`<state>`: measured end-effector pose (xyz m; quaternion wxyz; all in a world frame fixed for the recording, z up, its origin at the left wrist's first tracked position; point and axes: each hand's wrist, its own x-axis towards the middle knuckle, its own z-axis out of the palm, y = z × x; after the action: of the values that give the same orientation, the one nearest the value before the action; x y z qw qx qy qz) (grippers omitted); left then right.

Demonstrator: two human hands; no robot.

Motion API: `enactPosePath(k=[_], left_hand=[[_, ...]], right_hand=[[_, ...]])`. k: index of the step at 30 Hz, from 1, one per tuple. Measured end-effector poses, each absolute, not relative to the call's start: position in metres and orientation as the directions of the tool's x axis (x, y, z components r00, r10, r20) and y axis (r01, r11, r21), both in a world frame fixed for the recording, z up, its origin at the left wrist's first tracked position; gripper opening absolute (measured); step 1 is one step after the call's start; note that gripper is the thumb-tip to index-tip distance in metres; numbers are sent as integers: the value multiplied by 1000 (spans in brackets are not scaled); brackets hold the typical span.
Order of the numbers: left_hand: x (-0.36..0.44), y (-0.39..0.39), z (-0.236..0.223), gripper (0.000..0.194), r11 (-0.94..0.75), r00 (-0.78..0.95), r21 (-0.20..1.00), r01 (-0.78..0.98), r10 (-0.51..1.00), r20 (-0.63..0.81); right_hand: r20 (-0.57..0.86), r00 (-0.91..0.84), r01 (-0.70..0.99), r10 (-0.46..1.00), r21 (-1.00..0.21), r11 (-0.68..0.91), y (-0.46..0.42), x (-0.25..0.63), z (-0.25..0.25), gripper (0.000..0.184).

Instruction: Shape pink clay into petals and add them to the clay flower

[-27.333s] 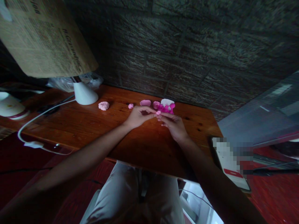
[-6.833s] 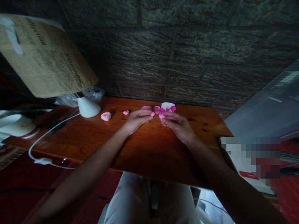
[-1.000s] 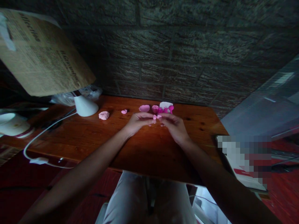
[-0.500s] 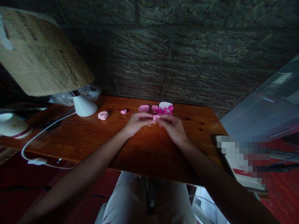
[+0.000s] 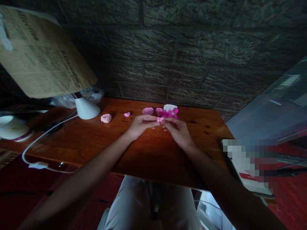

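Observation:
Between my fingertips is a small piece of pink modelling clay [image 5: 160, 119], held just above the table. My left hand [image 5: 143, 126] pinches it from the left, and my right hand [image 5: 177, 129] grips it from the right. Behind my hands lie a flat pink oval piece [image 5: 148, 111], a rounded pink lump [image 5: 159, 111] with a rough surface, and bright magenta shapes [image 5: 169, 113] in front of a white piece [image 5: 170, 107]. Farther left sit a small pink lump [image 5: 127, 114] and a bigger pale pink lump [image 5: 106, 118].
A lamp [image 5: 87, 109] with a newsprint shade stands at the left of the wooden table [image 5: 153, 153], its white cord hanging over the front edge. A white cup [image 5: 11, 127] lies at far left. Behind rises a stone-block wall [image 5: 153, 54]. A partly blurred tablet-like object [image 5: 247, 169] is at right.
My fingers have shifted slightly around the pink clay, and more of it shows between them. Everything else on the table stays where it was.

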<state>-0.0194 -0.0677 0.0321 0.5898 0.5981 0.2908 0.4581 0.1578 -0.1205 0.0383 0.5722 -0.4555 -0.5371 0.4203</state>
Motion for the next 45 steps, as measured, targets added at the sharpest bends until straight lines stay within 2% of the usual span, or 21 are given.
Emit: enactPosePath(k=[7,13,19,27,45], left_hand=[[-19,-68,33,29,-132,404,972,-194,892,202],[-19,-69,35,29,-122,397,975,-187,898,189],[-19,-69,34,32,-128,412,974,-187,890,196],[-19,-70,35,27,-153,422,975,-163,882,209],[-19,-70,34,31,-170,419,974,-153,881,220]], right_hand=[[233,64,-1,970,-972,234,-121,158,37,27],[223,125,-57,967,-971,232,-120,159,40,24],[254,145,-3,956,-966,257,-121,160,41,19],[271,93,79,958,-961,264,-121,162,39,22],[261,107,34,959,-965,259,-120,161,37,22]])
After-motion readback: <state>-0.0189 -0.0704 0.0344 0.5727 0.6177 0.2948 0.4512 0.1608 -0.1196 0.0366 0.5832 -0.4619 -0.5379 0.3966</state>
